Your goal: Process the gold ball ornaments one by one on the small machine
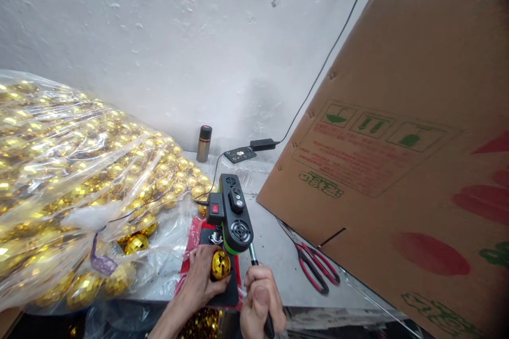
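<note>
My left hand (201, 274) is closed around a shiny gold mirror ball (220, 265). It holds the ball under the front end of a small black machine (236, 211) with two round grilles and a red rocker switch (214, 208). My right hand (260, 296) is wrapped around the black-gripped handle of a metal lever (253, 255), which joins the machine on its right side. The machine's black base (228, 295) rests on a red sheet (193, 238). Where the ball meets the machine is partly hidden by the machine's head.
A big clear plastic bag (91, 169) of gold balls fills the left side. A large cardboard box (382, 132) leans over the right. Red-handled scissors (317, 269) lie beside it. Behind stand a dark-capped bottle (204, 144) and a power adapter (263, 144) with its cable.
</note>
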The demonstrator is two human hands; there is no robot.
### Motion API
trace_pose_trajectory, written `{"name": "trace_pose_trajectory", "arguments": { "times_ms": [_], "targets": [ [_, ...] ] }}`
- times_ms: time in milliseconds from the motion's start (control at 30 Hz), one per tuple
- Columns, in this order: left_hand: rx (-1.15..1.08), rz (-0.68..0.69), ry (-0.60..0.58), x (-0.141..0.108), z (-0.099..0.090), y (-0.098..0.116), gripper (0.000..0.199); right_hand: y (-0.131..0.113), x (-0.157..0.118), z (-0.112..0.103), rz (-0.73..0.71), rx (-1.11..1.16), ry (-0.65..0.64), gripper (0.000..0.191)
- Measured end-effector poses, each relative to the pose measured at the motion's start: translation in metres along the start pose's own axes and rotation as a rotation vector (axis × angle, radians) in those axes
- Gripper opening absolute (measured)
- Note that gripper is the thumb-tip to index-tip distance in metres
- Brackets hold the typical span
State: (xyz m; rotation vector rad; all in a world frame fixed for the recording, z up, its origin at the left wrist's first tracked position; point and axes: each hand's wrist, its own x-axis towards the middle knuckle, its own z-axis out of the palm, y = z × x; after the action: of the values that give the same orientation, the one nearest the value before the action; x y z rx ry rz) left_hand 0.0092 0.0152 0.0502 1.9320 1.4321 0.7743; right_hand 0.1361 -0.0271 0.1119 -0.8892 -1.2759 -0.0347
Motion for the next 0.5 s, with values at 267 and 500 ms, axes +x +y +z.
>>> {"name": "trace_pose_trajectory", "arguments": {
  "times_ms": [267, 500],
  "targets": [
    [0.016, -0.010, 0.013, -0.002, 0.001, 0.000, 0.042, 0.006, -0.007, 0.001, -0.098, -0.043, -0.026, 0.040],
    [-0.009, -0.015, 0.011, 0.000, 0.003, 0.001, 0.048, -0.043, 0.037, 0.008, 0.226, 0.000, 0.068, 0.044]
  ]
}}
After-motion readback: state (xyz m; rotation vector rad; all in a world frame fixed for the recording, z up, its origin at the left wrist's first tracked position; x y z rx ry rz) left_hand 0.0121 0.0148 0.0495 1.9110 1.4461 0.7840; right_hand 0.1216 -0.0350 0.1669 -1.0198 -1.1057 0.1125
